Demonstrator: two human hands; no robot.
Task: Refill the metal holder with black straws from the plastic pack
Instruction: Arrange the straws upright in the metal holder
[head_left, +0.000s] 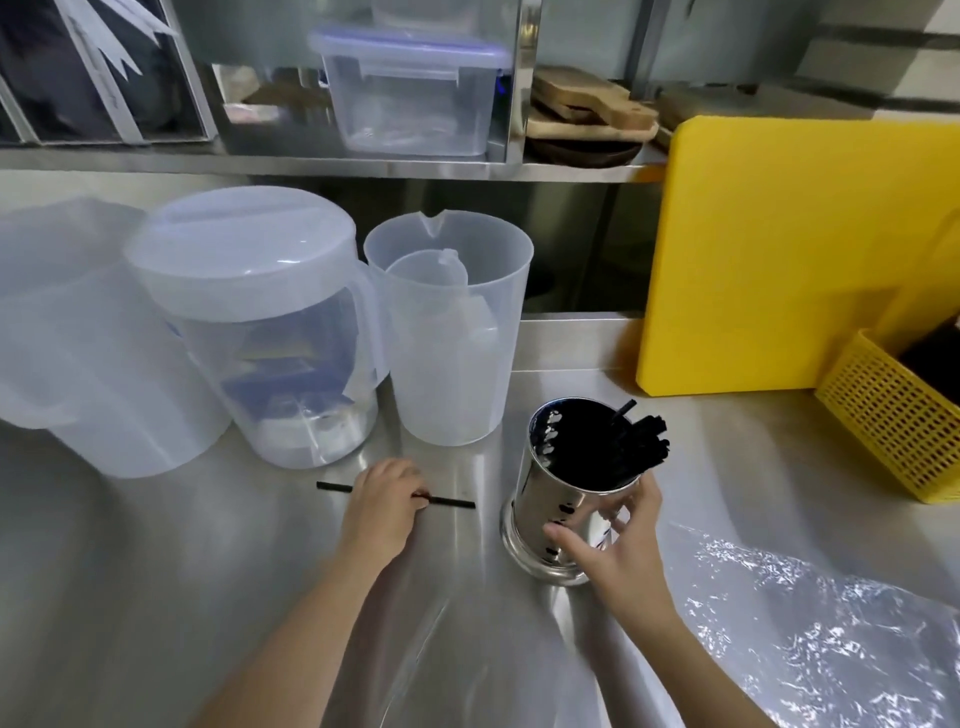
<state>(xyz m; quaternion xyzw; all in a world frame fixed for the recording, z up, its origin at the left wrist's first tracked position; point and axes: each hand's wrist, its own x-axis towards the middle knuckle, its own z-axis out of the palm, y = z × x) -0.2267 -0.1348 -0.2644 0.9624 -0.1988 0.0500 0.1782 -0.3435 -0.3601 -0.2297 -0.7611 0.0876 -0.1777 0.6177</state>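
Head view: left hand (383, 506) lay knuckles-up on a single black straw (451, 501) flat on the steel counter (156, 571), fingers curled over it; right hand (618, 545) cupped the metal holder (574, 499) at its 5 o'clock side. Holder stood upright at frame centre with black straws (641, 439) leaning toward 2 o'clock. Clear plastic pack (810, 623) lay at 4 o'clock of the holder, near it.

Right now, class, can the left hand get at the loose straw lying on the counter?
Probably yes: the left hand already rests over the straw, which lies flat on bare counter with nothing blocking it.
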